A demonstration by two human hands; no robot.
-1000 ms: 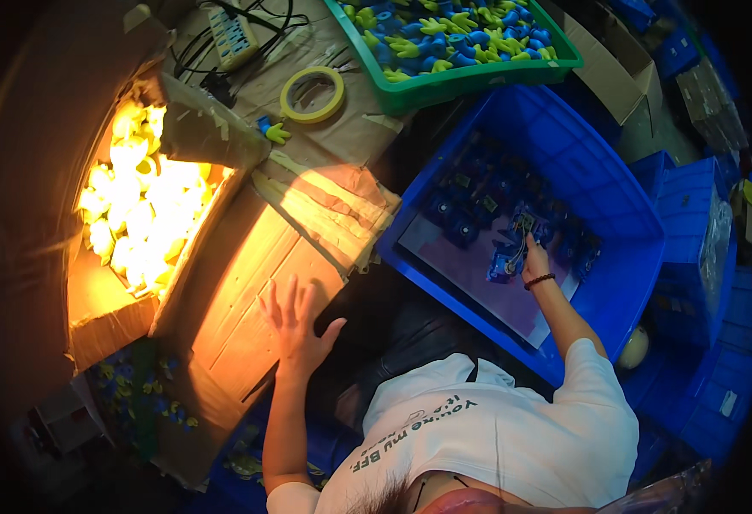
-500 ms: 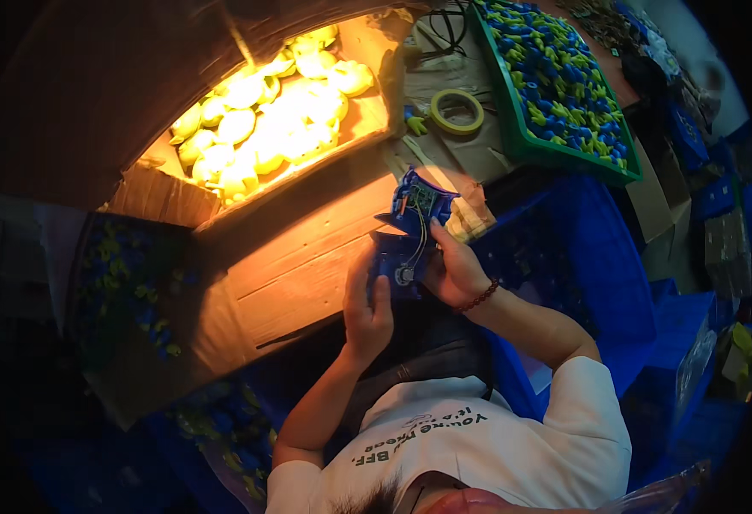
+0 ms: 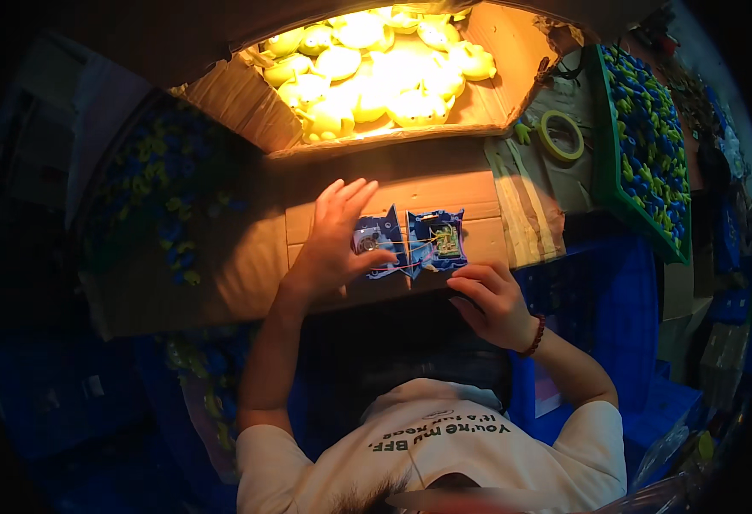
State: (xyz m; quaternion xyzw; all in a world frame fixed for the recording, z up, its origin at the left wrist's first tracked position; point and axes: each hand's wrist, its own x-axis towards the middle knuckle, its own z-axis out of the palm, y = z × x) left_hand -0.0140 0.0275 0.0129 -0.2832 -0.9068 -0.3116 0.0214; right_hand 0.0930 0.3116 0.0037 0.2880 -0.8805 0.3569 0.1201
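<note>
Two dark blue plastic shell halves lie side by side on the cardboard worktop. The left half carries a small round part, and the right half holds a green circuit board. Thin yellow and red wires run across the gap between them. My left hand is open, its fingers spread on the far side and its thumb reaching over the left half. At the near right corner of the right half is my right hand, fingers loosely bent and apart, nothing visible in them; whether it touches the shell I cannot tell.
Beyond the shells, a brightly lit cardboard box holds several yellow rounded parts. A yellow tape roll lies at the right, beside a green tray of small blue and yellow parts. More such parts lie at the left.
The shell halves were held up in my right hand; now they lie spread flat on the cardboard. My right hand has let go and moved nearer me; my left hand has moved outward, its thumb over one half.
</note>
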